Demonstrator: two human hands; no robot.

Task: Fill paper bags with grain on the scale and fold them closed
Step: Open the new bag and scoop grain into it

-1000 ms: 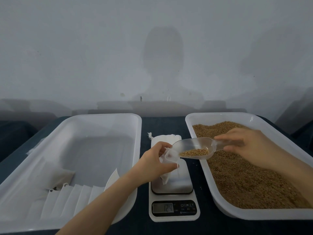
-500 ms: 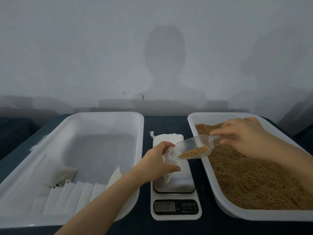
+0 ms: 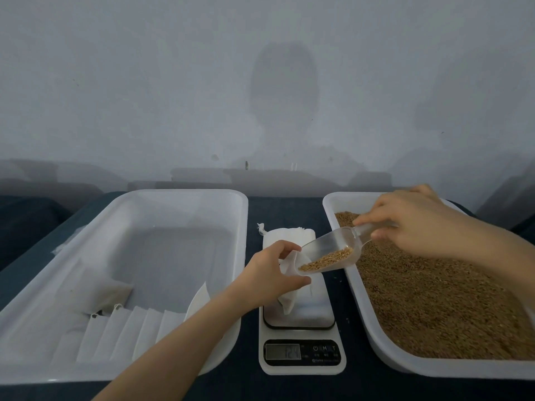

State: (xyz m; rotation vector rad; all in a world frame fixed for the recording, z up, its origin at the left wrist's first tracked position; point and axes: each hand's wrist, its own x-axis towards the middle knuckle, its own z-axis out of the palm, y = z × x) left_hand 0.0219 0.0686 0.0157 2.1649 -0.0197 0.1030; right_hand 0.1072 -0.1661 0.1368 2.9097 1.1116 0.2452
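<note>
A white paper bag (image 3: 288, 301) stands on the steel platform of the white digital scale (image 3: 302, 358) in the middle. My left hand (image 3: 270, 274) pinches the bag's mouth. My right hand (image 3: 417, 222) grips the handle of a clear plastic scoop (image 3: 333, 250), which is tilted down to the left. Brown grain lies along the scoop's lower lip, right at the bag's mouth. The scale's display is lit but I cannot read it clearly.
A white tray (image 3: 362, 287) full of brown grain (image 3: 434, 302) sits on the right. On the left, a large white tub (image 3: 185, 195) holds a row of flat white bags (image 3: 121, 334). A stack of empty bags (image 3: 286, 237) lies behind the scale on the dark table.
My right hand has risen and tipped the scoop more steeply towards the bag. The grain has slid down to the scoop's lip. My left hand has kept its hold on the bag.
</note>
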